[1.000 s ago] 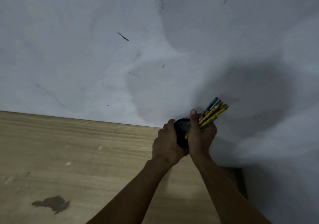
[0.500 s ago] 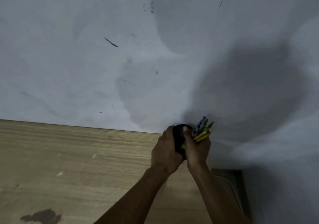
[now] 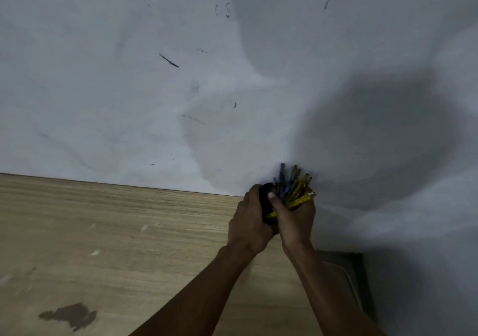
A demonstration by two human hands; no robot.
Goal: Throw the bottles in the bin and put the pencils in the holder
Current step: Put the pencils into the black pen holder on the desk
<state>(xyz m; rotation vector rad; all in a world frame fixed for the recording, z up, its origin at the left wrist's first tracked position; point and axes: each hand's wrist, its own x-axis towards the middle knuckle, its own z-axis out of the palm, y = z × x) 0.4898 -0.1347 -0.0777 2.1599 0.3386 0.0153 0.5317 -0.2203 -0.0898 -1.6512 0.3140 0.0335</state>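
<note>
A black round pencil holder (image 3: 266, 203) stands at the far right of the wooden table, close to the wall. My left hand (image 3: 248, 222) wraps around its left side. My right hand (image 3: 294, 219) grips a bunch of yellow and blue pencils (image 3: 294, 188), which fan upward at the holder's right side, their lower ends hidden by my fingers. I cannot tell whether the pencils sit inside the holder. No bottle and no bin are in view.
The wooden table (image 3: 116, 232) runs along a scuffed white wall (image 3: 181, 77). A dark stain (image 3: 69, 315) marks the table near the front left. The table's right edge (image 3: 354, 284) drops off beside my right forearm.
The bunch of pencils has swung from a slant to the right to nearly upright and come down toward the holder. Both hands have stayed at the holder.
</note>
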